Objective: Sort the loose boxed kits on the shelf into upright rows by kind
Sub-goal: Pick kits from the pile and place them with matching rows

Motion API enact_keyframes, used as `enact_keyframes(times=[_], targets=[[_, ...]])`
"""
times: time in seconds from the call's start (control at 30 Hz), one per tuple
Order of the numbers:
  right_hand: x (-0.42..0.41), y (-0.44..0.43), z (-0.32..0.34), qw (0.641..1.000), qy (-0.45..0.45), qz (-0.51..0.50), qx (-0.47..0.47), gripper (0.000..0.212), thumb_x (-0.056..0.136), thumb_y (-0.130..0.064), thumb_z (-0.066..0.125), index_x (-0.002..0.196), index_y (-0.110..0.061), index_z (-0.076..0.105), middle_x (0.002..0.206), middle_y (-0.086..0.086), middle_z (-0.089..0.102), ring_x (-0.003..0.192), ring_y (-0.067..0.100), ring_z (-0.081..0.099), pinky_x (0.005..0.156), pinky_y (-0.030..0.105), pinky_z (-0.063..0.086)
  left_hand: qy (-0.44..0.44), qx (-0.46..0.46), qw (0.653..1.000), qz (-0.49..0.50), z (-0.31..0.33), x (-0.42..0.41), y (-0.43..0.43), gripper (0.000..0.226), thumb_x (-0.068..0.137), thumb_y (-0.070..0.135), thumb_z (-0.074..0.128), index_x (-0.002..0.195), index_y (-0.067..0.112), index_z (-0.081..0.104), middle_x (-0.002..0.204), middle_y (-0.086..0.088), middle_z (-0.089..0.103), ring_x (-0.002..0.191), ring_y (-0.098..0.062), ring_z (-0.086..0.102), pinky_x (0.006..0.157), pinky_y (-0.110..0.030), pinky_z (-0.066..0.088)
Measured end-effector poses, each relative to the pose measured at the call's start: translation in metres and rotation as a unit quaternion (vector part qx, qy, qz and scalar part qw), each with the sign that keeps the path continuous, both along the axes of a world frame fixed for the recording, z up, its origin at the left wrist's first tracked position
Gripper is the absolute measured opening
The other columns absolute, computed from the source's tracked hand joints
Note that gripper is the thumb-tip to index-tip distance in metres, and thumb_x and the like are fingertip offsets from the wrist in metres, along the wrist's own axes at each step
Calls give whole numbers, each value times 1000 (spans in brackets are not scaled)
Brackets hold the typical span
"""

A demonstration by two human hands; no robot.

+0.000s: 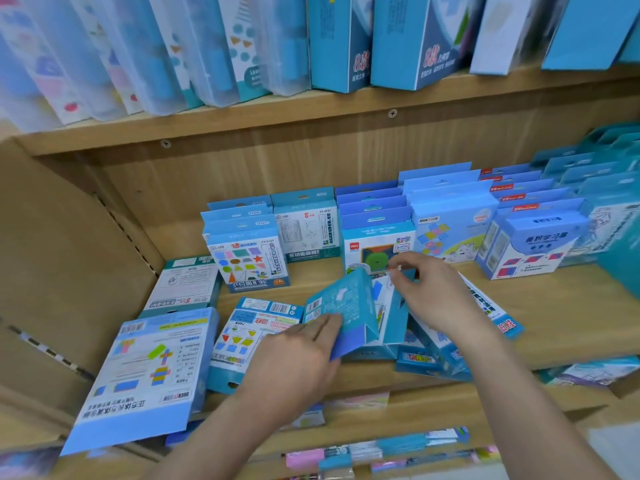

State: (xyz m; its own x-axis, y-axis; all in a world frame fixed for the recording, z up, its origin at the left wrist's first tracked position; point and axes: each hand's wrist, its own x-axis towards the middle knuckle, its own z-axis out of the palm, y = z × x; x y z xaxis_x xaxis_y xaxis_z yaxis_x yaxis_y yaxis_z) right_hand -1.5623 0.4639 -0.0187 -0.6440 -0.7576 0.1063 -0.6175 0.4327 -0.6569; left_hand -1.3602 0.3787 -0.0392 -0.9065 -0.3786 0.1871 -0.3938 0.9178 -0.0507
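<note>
On the wooden shelf [571, 327] several blue boxed kits lie loose at the front. My left hand [294, 358] grips the lower edge of a tilted teal box [346, 303], lifted off the pile. My right hand [429, 289] pinches the top of a second box [393, 306] right behind it. Flat kits lie around: a large one [145, 372] at the front left, a shapes kit [242, 337] beside it, a white-backed one [183, 285] further back. Upright rows stand at the back: shapes kits [247, 258], green-circle kits [377, 244], bear kits [450, 233].
More upright rows [540, 244] fill the back right. Another loose kit [498, 313] slants under my right forearm. The shelf's left wall [69, 254] closes that side. The shelf above [311, 112] carries tall boxes, and the shelf below holds coloured packs [363, 452].
</note>
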Motion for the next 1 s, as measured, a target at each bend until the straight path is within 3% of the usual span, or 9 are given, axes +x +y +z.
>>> enact_keyframes(times=[0.1, 0.33, 0.5, 0.63, 0.7, 0.77, 0.83, 0.9, 1.0], targets=[[7, -6, 13, 997, 74, 12, -1, 27, 94, -27, 52, 118, -24, 61, 116, 7, 62, 105, 25, 55, 77, 30, 40, -12, 54, 998, 26, 2, 6, -1, 58, 93, 49, 37, 146, 30, 23, 150, 14, 34, 124, -13, 47, 87, -29, 45], [40, -30, 30, 969, 212, 62, 113, 31, 95, -41, 43, 124, -38, 52, 126, -8, 57, 119, 18, 48, 96, 41, 26, -32, 129, 991, 8, -1, 26, -18, 61, 87, 59, 46, 139, 32, 32, 143, 12, 42, 124, -16, 44, 95, -31, 42], [63, -55, 37, 978, 101, 169, 64, 30, 93, -35, 52, 123, -32, 56, 123, -2, 60, 115, 21, 53, 92, 35, 43, -2, 180, 984, -2, 9, 46, -36, 42, 92, 53, 42, 127, 30, 48, 128, 11, 56, 115, -14, 50, 89, -31, 45], [95, -86, 28, 973, -2, 231, 24, 30, 91, -29, 56, 121, -31, 59, 115, -5, 65, 108, 13, 59, 94, 34, 46, 93, 140, 977, 135, 25, 86, -72, 34, 95, 42, 41, 124, 32, 54, 123, 11, 61, 111, -14, 55, 85, -31, 47], [113, -102, 23, 960, -107, 260, 12, 29, 92, -28, 56, 121, -32, 59, 112, -6, 64, 103, 7, 60, 94, 34, 48, 47, 110, 968, 220, 25, 113, -95, 35, 95, 40, 43, 127, 31, 52, 130, 7, 57, 118, -16, 50, 90, -31, 44], [131, -116, 21, 939, -193, 283, 32, 31, 94, -29, 54, 126, -28, 55, 115, -7, 60, 106, 5, 57, 94, 30, 48, -55, 125, 947, 292, 13, 139, -111, 57, 91, 61, 36, 140, 32, 38, 149, 4, 37, 135, -18, 32, 104, -32, 35], [147, -129, 18, 911, -294, 286, 43, 33, 95, -28, 54, 128, -25, 52, 117, -6, 57, 110, 7, 54, 97, 31, 46, -95, 159, 932, 312, -1, 155, -115, 95, 69, 88, 12, 147, 35, 19, 158, 2, 16, 144, -19, 12, 114, -35, 23], [157, -142, 11, 888, -376, 264, 40, 35, 93, -31, 56, 128, -28, 52, 123, -5, 55, 115, 9, 52, 102, 33, 43, -82, 171, 933, 306, -11, 162, -111, 112, 54, 92, -8, 149, 36, 9, 159, -2, 8, 146, -20, 3, 118, -35, 15], [168, -162, -3, 880, -412, 231, 42, 37, 90, -38, 60, 126, -32, 53, 128, -8, 54, 118, 11, 51, 102, 34, 41, -93, 150, 938, 299, -11, 163, -106, 119, 47, 89, -25, 150, 35, 1, 159, -5, 2, 146, -23, -1, 119, -35, 12]])
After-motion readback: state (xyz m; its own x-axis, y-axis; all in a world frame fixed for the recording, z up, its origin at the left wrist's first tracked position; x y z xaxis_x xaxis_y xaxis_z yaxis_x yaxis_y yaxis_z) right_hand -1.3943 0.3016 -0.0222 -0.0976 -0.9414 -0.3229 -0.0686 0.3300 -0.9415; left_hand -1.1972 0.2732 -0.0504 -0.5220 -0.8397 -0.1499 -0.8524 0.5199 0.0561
